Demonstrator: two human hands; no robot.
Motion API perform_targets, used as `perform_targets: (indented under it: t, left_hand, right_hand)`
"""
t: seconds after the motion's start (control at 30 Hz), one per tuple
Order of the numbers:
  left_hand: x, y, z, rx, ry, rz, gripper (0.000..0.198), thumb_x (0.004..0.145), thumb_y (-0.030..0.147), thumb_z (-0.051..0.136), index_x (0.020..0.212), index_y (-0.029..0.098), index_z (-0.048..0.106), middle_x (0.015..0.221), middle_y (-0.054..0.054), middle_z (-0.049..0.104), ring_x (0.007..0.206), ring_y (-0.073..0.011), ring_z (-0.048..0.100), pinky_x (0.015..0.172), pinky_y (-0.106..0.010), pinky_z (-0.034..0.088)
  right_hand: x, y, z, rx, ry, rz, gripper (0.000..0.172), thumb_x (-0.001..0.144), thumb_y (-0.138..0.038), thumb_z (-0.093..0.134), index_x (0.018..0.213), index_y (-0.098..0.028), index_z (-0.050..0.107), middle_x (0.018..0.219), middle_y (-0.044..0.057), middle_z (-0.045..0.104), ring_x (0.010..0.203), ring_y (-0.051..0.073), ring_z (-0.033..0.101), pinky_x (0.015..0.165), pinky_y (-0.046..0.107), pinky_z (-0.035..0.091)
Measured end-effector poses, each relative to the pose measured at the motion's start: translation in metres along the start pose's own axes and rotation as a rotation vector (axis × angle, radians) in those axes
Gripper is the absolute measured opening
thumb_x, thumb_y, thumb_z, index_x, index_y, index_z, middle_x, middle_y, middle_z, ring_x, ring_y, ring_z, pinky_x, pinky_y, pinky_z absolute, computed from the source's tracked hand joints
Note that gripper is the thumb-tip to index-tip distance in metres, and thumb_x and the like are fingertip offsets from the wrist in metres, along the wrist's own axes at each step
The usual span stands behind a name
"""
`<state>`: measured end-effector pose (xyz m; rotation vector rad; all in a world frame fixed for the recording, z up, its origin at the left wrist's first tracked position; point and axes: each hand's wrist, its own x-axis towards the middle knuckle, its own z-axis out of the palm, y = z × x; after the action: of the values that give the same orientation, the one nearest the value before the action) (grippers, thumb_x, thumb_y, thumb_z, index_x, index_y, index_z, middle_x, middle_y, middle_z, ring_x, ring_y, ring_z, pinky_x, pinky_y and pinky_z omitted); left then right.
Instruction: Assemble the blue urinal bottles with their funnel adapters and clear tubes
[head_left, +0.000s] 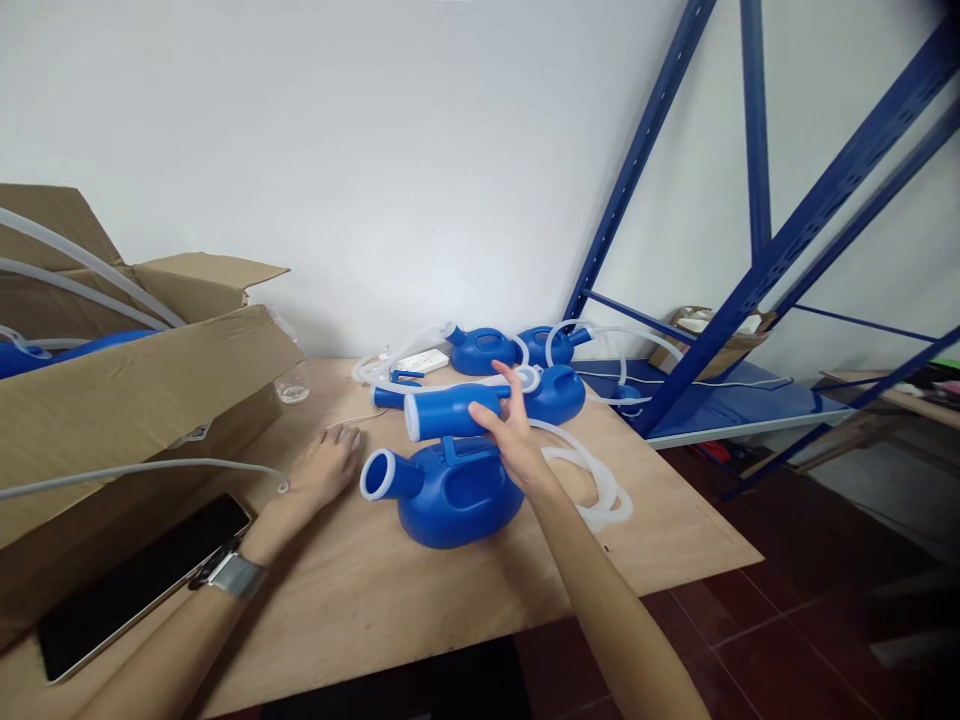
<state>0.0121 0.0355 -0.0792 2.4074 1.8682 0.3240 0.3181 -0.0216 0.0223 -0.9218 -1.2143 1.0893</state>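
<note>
My right hand (514, 430) grips a blue tube-shaped urinal funnel (446, 412) with a white rim, thumb and fingers spread around its rear end. Just beneath it, a blue plastic urinal bottle (457, 505) with a side handle and white-rimmed spout stands on the wooden table (600, 580). A clear hose (600, 490) lies coiled to the right of that bottle. My left hand (326, 465) rests palm down on the table, left of the spout, fingers stretched out. A small whitish thing by its fingertips is too small to make out.
An open cardboard box (165, 380) with hoses and blue bottles stands at left, a phone (142, 585) beside it. More urinal bottles (484, 350), a power strip (424, 361) and a clear cup (292, 385) are farther back. A blue metal rack (720, 400) stands at right.
</note>
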Motion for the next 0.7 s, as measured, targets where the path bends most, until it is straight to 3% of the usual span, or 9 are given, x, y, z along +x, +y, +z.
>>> perform_targets:
  t: [0.13, 0.27, 0.37, 0.47, 0.57, 0.7]
  left_hand:
    - [0.016, -0.012, 0.007, 0.026, -0.049, -0.032, 0.063, 0.102, 0.045, 0.045, 0.153, 0.008, 0.051, 0.161, -0.029, 0.048, 0.152, -0.0444, 0.039, 0.119, -0.056, 0.037]
    - [0.023, -0.020, 0.008, 0.006, -0.114, -0.033, 0.062, 0.103, 0.045, 0.038, 0.155, 0.013, 0.051, 0.155, -0.023, 0.056, 0.142, -0.0440, 0.050, 0.113, -0.058, 0.043]
    - [0.019, -0.015, 0.002, -0.024, -0.098, -0.029, 0.068, 0.100, 0.046, 0.043, 0.160, 0.014, 0.045, 0.145, -0.022, 0.060, 0.129, -0.0416, 0.060, 0.106, -0.054, 0.049]
    - [0.012, -0.007, -0.009, -0.116, 0.043, -0.042, 0.075, 0.090, 0.047, 0.055, 0.157, 0.015, 0.048, 0.140, -0.020, 0.059, 0.114, -0.0378, 0.068, 0.096, -0.047, 0.055]
    - [0.005, 0.005, -0.025, -0.324, 0.288, -0.050, 0.061, 0.082, 0.053, 0.067, 0.131, 0.018, 0.064, 0.124, -0.014, 0.064, 0.107, -0.0338, 0.070, 0.092, -0.043, 0.057]
    - [0.002, 0.028, -0.047, -0.760, 0.543, -0.156, 0.053, 0.074, 0.058, 0.080, 0.105, 0.022, 0.057, 0.096, -0.004, 0.069, 0.085, -0.0245, 0.072, 0.077, -0.036, 0.060]
  right_hand:
    - [0.014, 0.009, 0.004, -0.042, -0.114, 0.080, 0.092, 0.072, -0.047, 0.092, 0.150, -0.033, 0.045, 0.088, -0.004, 0.066, 0.084, 0.020, 0.072, 0.076, 0.032, 0.064]
    - [0.022, 0.017, 0.003, 0.026, -0.065, 0.190, 0.084, 0.072, -0.049, 0.090, 0.144, -0.034, 0.049, 0.095, -0.002, 0.066, 0.088, 0.022, 0.073, 0.068, 0.031, 0.065]
    - [0.025, 0.020, 0.004, 0.059, 0.017, 0.252, 0.080, 0.071, -0.050, 0.089, 0.139, -0.034, 0.050, 0.103, 0.000, 0.066, 0.090, 0.024, 0.075, 0.065, 0.034, 0.068]
    - [0.027, 0.021, 0.004, 0.057, 0.059, 0.269, 0.080, 0.069, -0.049, 0.091, 0.136, -0.034, 0.051, 0.103, 0.000, 0.065, 0.087, 0.023, 0.075, 0.063, 0.034, 0.069]
    - [0.026, 0.022, 0.004, 0.069, 0.084, 0.243, 0.076, 0.069, -0.050, 0.091, 0.132, -0.034, 0.053, 0.104, 0.000, 0.064, 0.088, 0.023, 0.074, 0.065, 0.035, 0.070]
    - [0.023, 0.024, 0.003, 0.103, 0.109, 0.219, 0.072, 0.067, -0.051, 0.092, 0.125, -0.033, 0.053, 0.106, 0.000, 0.064, 0.093, 0.026, 0.075, 0.068, 0.038, 0.070]
